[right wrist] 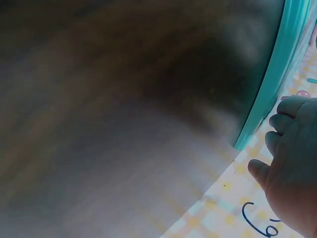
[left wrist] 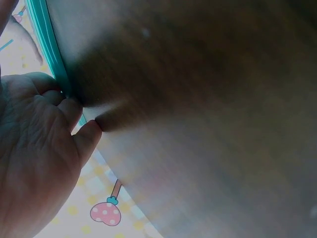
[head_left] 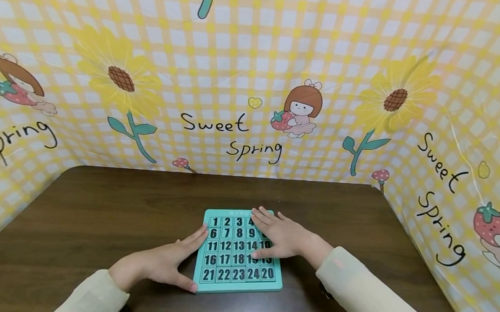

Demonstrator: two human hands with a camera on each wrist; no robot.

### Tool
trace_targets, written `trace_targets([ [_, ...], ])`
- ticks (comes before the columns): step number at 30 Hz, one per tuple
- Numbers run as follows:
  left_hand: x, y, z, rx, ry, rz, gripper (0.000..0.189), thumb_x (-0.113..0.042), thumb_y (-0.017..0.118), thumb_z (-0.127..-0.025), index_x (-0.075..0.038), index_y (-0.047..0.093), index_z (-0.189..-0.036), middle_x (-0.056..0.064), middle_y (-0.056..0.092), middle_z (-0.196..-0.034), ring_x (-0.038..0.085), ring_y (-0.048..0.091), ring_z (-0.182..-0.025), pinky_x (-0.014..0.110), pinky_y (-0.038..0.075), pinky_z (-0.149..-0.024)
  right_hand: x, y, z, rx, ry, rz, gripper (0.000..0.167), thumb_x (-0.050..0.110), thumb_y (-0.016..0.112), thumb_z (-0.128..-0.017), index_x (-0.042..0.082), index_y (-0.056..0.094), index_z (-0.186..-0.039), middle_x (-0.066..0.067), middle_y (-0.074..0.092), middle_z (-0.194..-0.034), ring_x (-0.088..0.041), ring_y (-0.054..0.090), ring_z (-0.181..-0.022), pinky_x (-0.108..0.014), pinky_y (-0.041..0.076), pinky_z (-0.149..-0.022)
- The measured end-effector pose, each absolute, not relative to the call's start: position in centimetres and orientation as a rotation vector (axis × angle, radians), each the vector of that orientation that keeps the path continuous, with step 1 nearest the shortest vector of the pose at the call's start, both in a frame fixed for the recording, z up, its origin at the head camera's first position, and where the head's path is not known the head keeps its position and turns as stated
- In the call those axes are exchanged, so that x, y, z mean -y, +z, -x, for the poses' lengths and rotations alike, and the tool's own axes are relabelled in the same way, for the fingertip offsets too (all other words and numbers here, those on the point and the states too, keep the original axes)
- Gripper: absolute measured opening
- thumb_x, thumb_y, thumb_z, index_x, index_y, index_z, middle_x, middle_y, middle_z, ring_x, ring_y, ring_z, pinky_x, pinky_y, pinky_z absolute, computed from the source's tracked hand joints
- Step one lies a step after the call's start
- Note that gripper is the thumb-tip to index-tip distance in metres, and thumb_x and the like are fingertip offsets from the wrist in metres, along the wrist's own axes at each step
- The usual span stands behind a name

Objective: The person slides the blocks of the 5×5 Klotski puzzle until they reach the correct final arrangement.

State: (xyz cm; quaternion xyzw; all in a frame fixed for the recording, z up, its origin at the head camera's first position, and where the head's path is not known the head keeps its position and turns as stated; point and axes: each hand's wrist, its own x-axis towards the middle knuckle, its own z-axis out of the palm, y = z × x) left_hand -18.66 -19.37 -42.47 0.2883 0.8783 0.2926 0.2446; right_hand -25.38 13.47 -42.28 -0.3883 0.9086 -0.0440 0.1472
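A turquoise number slide puzzle [head_left: 237, 289] lies on the table, its square tiles bearing black numbers in rows. The bottom row reads 21, 22, 23, 24, 20. My left hand [head_left: 157, 262] rests along the puzzle's left side, fingertips at the upper edge and thumb at the near left corner. In the left wrist view that hand [left wrist: 39, 144] touches the turquoise rim [left wrist: 47, 44]. My right hand [head_left: 286, 234] lies over the upper right tiles with fingers extended, the thumb on the 19 tile. It hides the top right corner of the grid. The right wrist view shows this hand [right wrist: 294, 158] beside the rim [right wrist: 270, 79].
The dark brown wooden table [head_left: 118, 206] extends around the puzzle. A yellow checked cloth [head_left: 220, 80] with sunflowers and "Sweet Spring" lettering stands behind the table and along both sides.
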Motion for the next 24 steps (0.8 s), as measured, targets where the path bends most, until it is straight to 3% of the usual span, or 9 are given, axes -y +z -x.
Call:
trace_targets([
  [14,19.4,-42.7,18.7,-2.398,0.798,-0.780,0.120,-0.055,0.078,-0.079,-0.005,0.004,-0.160,0.014,-0.009,-0.168,0.039,0.016,-0.151,0.072,0.012,-0.115,-16.3,-42.1,22.0,-2.607,-0.162,1.115,0.096,0.071,0.049,-0.091,0.013,0.016,-0.160,-0.003,0.008,-0.169,-0.022,0.004,-0.156,-0.062,0.017,-0.121],
  [24,19.4,-42.6,18.7,-2.399,0.802,-0.803,0.121,-0.054,0.078,-0.079,-0.005,0.002,-0.160,0.016,-0.010,-0.167,0.042,0.015,-0.151,0.073,0.012,-0.114,-16.3,-42.2,21.9,-2.601,-0.149,1.090,0.096,0.071,0.050,-0.091,0.013,0.017,-0.160,-0.002,0.008,-0.169,-0.022,0.005,-0.156,-0.060,0.017,-0.122],
])
